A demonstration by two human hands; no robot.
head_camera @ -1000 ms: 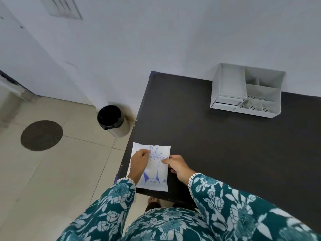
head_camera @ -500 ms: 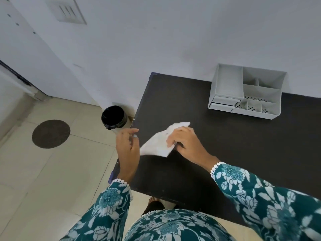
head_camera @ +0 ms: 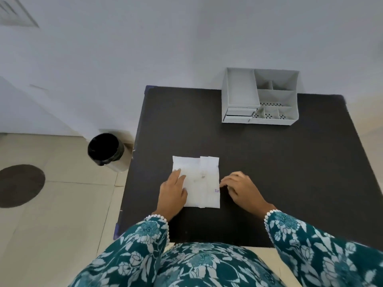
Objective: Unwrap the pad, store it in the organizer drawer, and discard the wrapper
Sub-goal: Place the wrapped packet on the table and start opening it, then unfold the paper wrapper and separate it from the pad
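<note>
A white wrapped pad (head_camera: pixel 201 179) lies flat on the dark table (head_camera: pixel 269 162), plain side up, with a bit of purple print at its right edge. My left hand (head_camera: pixel 172 193) rests flat on its left part, fingers apart. At the packet's right edge my right hand (head_camera: pixel 240 187) has its fingertips touching the border, fingers curled; nothing is lifted. The grey organizer (head_camera: pixel 259 96) stands at the far side of the table against the wall, its small drawer (head_camera: pixel 238 114) at the lower left corner.
A bin with a black liner (head_camera: pixel 105 150) stands on the tiled floor just left of the table. A round dark floor mark (head_camera: pixel 18 185) lies further left. The white wall runs behind the table.
The packet was at the table's left front corner printed side up; it was lifted, turned over and now lies flat nearer the middle with both hands at its sides.
</note>
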